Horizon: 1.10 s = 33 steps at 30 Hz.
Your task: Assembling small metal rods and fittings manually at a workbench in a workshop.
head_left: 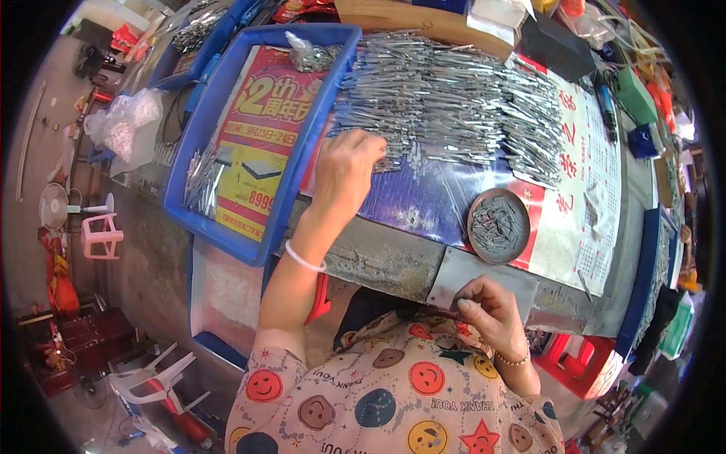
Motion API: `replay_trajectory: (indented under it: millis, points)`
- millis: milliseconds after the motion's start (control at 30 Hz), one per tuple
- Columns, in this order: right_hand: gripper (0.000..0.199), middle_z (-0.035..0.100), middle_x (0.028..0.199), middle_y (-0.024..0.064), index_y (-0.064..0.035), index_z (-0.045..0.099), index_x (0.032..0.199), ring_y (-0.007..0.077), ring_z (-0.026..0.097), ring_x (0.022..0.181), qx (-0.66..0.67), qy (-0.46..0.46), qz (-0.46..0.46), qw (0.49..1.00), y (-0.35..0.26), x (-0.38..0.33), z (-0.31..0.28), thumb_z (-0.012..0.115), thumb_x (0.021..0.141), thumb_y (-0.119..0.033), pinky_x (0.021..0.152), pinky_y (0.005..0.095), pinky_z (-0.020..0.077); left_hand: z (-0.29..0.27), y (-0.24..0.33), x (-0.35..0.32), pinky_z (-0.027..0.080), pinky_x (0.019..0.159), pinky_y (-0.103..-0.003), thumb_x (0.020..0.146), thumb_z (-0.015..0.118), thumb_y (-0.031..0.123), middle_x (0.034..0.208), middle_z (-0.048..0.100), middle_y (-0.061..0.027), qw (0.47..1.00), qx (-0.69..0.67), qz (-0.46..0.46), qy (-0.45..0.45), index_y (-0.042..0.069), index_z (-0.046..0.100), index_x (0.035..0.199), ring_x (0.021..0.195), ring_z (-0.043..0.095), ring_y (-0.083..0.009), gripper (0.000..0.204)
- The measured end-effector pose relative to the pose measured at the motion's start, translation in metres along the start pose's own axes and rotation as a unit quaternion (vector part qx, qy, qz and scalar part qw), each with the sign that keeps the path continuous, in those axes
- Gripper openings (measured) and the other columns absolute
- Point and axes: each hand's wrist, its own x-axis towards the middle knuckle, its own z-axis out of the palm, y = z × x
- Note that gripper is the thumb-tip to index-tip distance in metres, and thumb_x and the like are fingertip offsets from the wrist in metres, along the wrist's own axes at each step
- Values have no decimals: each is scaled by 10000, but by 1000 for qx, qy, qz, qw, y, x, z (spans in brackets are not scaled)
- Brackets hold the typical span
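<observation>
My left hand (346, 170), a white bangle at its wrist, reaches to the near left edge of a wide spread of thin metal rods (457, 102). Its fingers are curled together at the rods; what they grip, if anything, is hidden. Close to my body, my right hand (490, 314) is pinched over a flat metal plate (480, 276) at the table's front edge. Anything between its thumb and fingers is too small to make out. Beyond that plate sits a round dish (523, 223) of short grey metal pins (495, 221).
A blue tray (274, 227) lies left of the rods, with a bundle of rods (203, 184) and a plastic bag (302, 51) inside. Printed sheets (586, 212) cover the tabletop. A wooden board (423, 23) and dark box (557, 47) stand behind. A red stool (578, 367) is at right.
</observation>
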Motion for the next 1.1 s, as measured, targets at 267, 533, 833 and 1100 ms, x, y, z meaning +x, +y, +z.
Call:
replay_trajectory:
  millis: [267,533,833,1100]
  points:
    - [113,616,755,46,25,581,894,104,580,732,-18,-34,5,999,-2,2,9,639,868,-69,680,258,476,12,-24,11,417,841,-403,822,594,92,889,637,-51,999,53,4,-13,86,666,846,891,592,-243,75]
    - [92,608,748,40,32,582,853,97,568,713,1,2,23,1000,-2,10,10,628,858,-48,661,243,465,-105,-4,-45,513,720,-360,820,675,58,907,669,-121,990,-27,-129,50,18,659,943,820,651,-284,130]
    - [104,609,729,100,19,585,887,188,636,638,-162,-103,-13,981,-32,19,38,644,847,-57,541,309,486,-178,-164,-107,482,799,-425,781,692,112,938,629,-163,915,222,-333,-47,31,624,963,910,617,-353,211]
    - [141,614,753,174,2,598,924,342,628,695,-236,-87,-84,964,-13,9,29,638,834,-99,607,356,493,-161,-190,-110,462,743,-464,764,569,29,844,586,-186,898,310,-287,-123,33,565,781,852,590,-371,18]
